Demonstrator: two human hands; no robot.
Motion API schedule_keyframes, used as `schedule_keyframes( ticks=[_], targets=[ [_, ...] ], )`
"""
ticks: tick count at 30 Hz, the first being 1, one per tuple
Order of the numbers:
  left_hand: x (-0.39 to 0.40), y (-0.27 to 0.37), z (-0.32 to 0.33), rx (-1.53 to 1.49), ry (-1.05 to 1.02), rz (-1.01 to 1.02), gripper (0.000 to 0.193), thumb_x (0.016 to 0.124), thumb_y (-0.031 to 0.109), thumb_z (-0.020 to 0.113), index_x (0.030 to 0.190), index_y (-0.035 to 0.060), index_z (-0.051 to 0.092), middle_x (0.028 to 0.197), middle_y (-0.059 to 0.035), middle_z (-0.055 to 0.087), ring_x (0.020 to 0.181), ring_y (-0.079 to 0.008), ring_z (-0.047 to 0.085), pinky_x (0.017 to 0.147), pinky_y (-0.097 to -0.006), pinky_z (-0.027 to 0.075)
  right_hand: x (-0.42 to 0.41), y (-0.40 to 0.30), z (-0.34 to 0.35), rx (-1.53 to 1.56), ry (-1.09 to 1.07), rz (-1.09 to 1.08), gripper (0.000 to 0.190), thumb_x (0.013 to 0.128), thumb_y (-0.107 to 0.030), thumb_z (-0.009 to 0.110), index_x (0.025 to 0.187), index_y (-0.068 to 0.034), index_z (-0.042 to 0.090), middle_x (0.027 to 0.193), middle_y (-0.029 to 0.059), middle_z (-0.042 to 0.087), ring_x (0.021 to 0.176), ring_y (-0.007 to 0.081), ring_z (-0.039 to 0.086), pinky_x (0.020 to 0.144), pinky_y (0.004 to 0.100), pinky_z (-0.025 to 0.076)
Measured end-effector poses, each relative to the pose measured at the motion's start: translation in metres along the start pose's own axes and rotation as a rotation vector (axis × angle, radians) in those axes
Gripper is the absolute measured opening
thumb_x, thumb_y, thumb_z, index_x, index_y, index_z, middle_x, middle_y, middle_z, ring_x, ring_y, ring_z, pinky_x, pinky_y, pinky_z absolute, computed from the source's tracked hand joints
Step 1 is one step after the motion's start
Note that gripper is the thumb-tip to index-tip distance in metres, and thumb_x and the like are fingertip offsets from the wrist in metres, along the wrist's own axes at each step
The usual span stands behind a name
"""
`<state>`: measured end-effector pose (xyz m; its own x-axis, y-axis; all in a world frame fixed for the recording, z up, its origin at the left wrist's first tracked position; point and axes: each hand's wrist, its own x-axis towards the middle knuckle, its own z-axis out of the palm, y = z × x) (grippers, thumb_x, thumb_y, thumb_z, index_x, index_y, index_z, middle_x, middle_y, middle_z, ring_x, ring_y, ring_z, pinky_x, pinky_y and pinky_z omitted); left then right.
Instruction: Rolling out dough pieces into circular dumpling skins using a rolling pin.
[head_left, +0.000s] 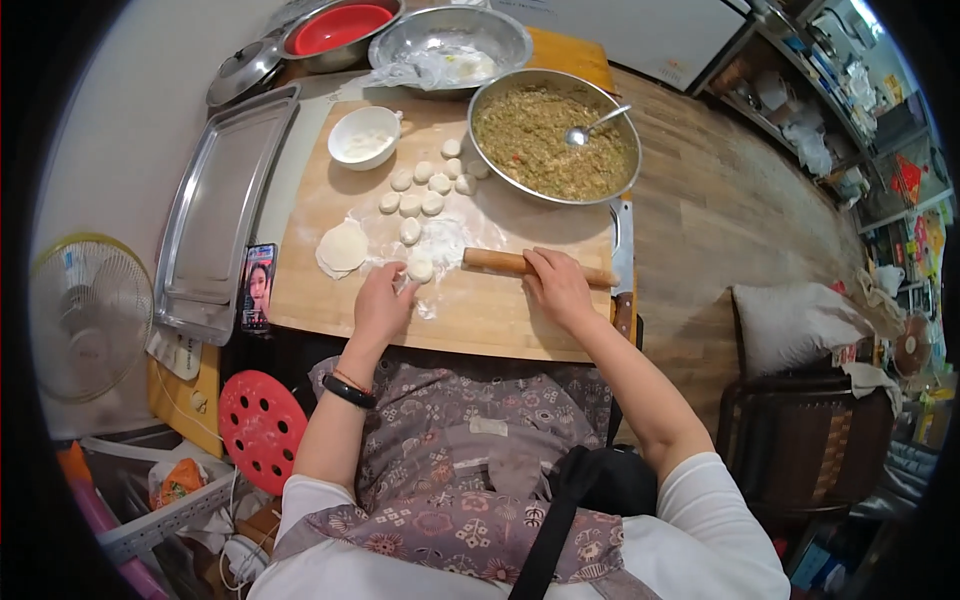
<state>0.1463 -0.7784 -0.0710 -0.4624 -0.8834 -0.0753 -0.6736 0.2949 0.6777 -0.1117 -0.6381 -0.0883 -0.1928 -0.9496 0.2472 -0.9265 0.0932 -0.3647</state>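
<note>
My right hand (559, 289) is closed over the right half of a wooden rolling pin (491, 260), which lies across a floured wooden board (487, 322). At the left edge of a small dough disc (419, 268), my left hand (381, 304) has its thumb and fingers apart; whether they touch the dough is hard to tell. Another dough piece (410, 231) lies just beyond it, and several more dough pieces (410, 205) sit farther back. Rolled-out wrappers (343, 247) overlap in a pile left of them. Loose flour (444, 244) whitens the board's middle.
A metal bowl of filling (540, 157) with a spoon (577, 136) stands back right, a white flour bowl (364, 138) back left. A cleaver (622, 232) lies along the right edge. Metal trays (225, 210) and a phone (259, 289) are left; a red stool (262, 431) stands below.
</note>
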Motion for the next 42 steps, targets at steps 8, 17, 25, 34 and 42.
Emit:
schedule_keyframes(
  ticks=[8,17,25,34,42],
  targets=[
    [0.016,0.0,0.024,0.114,0.031,0.153,0.033,0.073,0.017,0.071,0.098,0.0019,0.056,0.087,-0.0148,0.057,0.083,-0.0303,0.058,0.072,-0.0385,0.047,-0.002,0.001,0.006,-0.034,0.005,-0.05,0.031,0.072,-0.014,0.066,0.102,-0.009,0.06,0.093,0.008,0.058,0.091,0.0267,0.055,0.081,0.0375,0.045],
    [0.044,0.009,0.03,0.113,-0.16,0.09,0.023,0.073,0.011,0.068,0.089,0.002,0.054,0.075,-0.0106,0.058,0.071,-0.0259,0.056,0.068,-0.0351,0.046,-0.023,0.014,-0.005,0.048,-0.014,-0.184,0.021,0.075,-0.018,0.063,0.095,-0.013,0.061,0.088,0.0074,0.059,0.087,0.0272,0.056,0.076,0.0376,0.046],
    [0.051,0.03,0.045,-0.247,-0.428,0.089,0.017,0.084,0.007,0.06,0.1,0.0013,0.063,0.085,-0.0042,0.065,0.074,-0.0113,0.059,0.07,-0.0246,0.048,-0.016,-0.007,0.003,0.108,-0.1,-0.277,0.012,0.075,-0.02,0.06,0.085,-0.013,0.059,0.085,0.007,0.057,0.087,0.0271,0.056,0.073,0.0392,0.047],
    [0.034,0.053,0.053,-0.264,-0.54,0.11,0.023,0.081,0.001,0.061,0.104,-0.0018,0.062,0.087,-0.0048,0.065,0.078,-0.0107,0.06,0.072,-0.0241,0.049,-0.027,-0.016,-0.011,0.158,-0.177,-0.106,0.038,0.084,-0.033,0.055,0.115,-0.01,0.056,0.117,0.0148,0.054,0.111,0.0313,0.05,0.094,0.04,0.04],
    [0.048,0.072,0.055,-0.108,-0.39,0.14,0.021,0.083,0.004,0.057,0.103,0.0033,0.063,0.087,-0.016,0.066,0.08,-0.0223,0.064,0.073,-0.032,0.049,0.083,-0.025,0.008,0.103,-0.131,0.093,0.047,0.089,-0.027,0.046,0.129,-0.003,0.043,0.127,0.0191,0.049,0.11,0.0347,0.05,0.092,0.0436,0.041]
  ],
)
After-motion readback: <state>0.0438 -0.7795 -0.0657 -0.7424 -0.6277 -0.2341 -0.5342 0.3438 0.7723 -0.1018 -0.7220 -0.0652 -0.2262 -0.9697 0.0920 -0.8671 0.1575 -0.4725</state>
